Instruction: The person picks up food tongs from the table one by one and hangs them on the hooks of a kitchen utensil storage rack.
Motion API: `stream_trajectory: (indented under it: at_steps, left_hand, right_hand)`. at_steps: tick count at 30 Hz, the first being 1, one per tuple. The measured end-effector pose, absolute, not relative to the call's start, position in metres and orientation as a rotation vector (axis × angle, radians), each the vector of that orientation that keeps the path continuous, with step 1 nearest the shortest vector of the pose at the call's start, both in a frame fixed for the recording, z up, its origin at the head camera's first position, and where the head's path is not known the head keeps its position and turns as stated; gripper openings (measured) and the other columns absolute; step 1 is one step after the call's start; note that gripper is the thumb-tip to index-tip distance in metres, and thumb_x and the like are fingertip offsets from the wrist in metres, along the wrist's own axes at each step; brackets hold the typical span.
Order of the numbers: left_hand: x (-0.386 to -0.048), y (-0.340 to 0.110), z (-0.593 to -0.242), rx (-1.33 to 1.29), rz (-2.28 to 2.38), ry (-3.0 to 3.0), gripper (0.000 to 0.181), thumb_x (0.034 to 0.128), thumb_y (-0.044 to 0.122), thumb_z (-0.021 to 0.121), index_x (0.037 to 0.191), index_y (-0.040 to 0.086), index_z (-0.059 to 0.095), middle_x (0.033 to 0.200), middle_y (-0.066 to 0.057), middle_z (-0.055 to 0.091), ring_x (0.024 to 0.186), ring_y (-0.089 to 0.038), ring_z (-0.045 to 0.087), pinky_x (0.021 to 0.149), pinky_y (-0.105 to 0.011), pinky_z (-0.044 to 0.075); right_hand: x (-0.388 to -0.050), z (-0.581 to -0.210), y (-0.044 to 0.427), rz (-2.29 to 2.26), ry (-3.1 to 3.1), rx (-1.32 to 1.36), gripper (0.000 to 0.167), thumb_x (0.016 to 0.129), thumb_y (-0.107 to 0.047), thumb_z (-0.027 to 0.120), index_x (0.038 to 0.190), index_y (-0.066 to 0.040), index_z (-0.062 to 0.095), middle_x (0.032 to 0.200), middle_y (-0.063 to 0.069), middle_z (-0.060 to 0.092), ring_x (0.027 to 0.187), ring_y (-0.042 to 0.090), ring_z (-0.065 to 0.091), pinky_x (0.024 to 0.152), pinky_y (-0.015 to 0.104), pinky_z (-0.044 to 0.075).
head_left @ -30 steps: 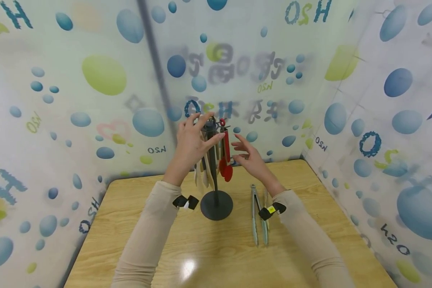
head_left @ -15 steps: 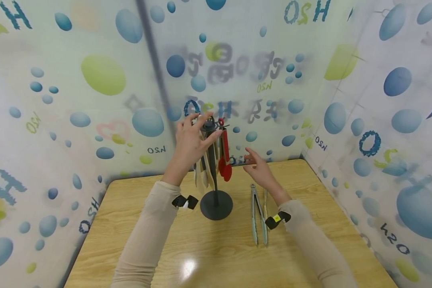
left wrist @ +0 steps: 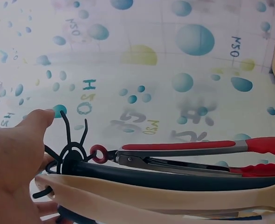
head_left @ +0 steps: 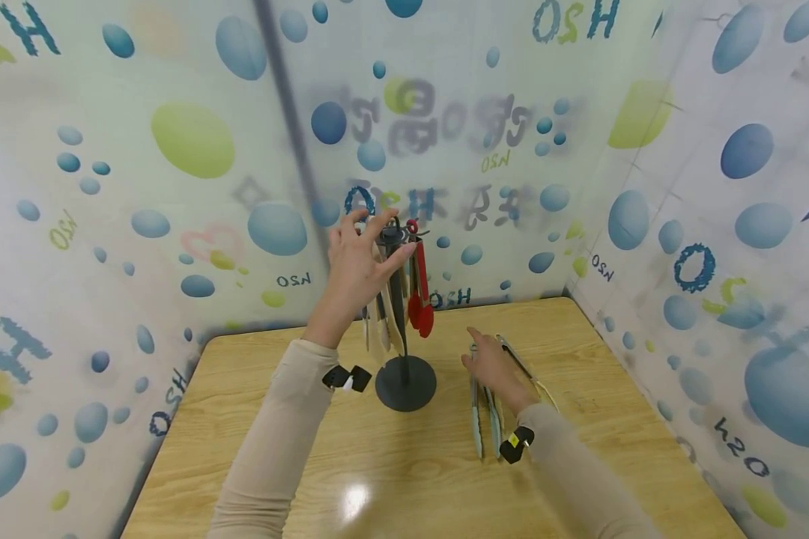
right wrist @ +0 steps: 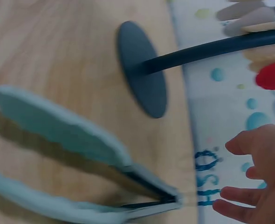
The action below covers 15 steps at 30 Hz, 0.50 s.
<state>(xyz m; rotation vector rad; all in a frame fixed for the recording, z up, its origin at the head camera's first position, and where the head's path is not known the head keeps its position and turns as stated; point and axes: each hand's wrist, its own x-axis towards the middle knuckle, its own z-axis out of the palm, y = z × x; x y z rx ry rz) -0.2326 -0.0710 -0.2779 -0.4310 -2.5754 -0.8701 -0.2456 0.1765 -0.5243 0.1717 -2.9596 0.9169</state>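
A black utensil stand (head_left: 406, 385) with a round base stands on the table, its hooks hung with several utensils. My left hand (head_left: 357, 262) holds the top of the stand, its fingers around the hooks, as the left wrist view also shows. Red-handled tongs (left wrist: 184, 146) hang by a red ring beside the pole, along with cream-coloured utensils (left wrist: 175, 193). My right hand (head_left: 495, 367) hovers over the hinge end of the pale green-tipped tongs (right wrist: 63, 126) lying on the table. Its fingers are loosely bent with nothing between them.
Right of the green tongs lies a slender utensil (head_left: 515, 358) with a dark handle and a pale end, partly hidden by the right forearm. The wood-grain table (head_left: 243, 419) meets patterned walls (head_left: 195, 224) at the back and sides.
My right hand has drawn away from the hanging red tongs, moving right and down to the green tongs on the table. My left hand has stayed at the stand's top.
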Motion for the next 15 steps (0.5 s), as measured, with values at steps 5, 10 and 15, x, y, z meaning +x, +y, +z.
stream_trajectory:
  at_steps: [5,10,15]
  left_hand:
    - [-0.234,-0.072,-0.278,-0.419,-0.893,-2.580,0.064,0.0919,0.062,0.057,0.150,0.041,0.039,0.162,-0.014,0.019,0.138,-0.042,0.021,0.109,-0.063,0.029]
    - [-0.235,-0.072,-0.276,-0.429,-0.895,-2.574,0.066,0.0908,0.061,0.059,0.150,0.040,0.041,0.161,-0.014,0.019,0.136,-0.042,0.023,0.108,-0.061,0.029]
    - [-0.234,-0.073,-0.275,-0.414,-0.905,-2.593,0.070,0.0874,0.063,0.063,0.150,0.041,0.040,0.161,-0.012,0.019,0.134,-0.041,0.023,0.106,-0.060,0.029]
  right_hand:
    - [-0.242,-0.551,0.173,0.656,-2.993,0.169,0.071,0.091,-0.029,0.070,0.151,-0.009,0.039,0.132,0.028,0.059,0.094,0.042,0.066,0.081,0.061,0.052]
    - [-0.237,-0.564,0.171,0.468,-2.996,0.191,0.069,0.090,-0.032,0.072,0.148,-0.009,0.044,0.127,0.025,0.062,0.108,0.048,0.062,0.092,0.066,0.046]
    - [-0.234,-0.569,0.168,0.381,-3.017,0.198,0.069,0.089,-0.032,0.072,0.148,-0.009,0.044,0.126,0.023,0.062,0.109,0.044,0.062,0.095,0.064,0.044]
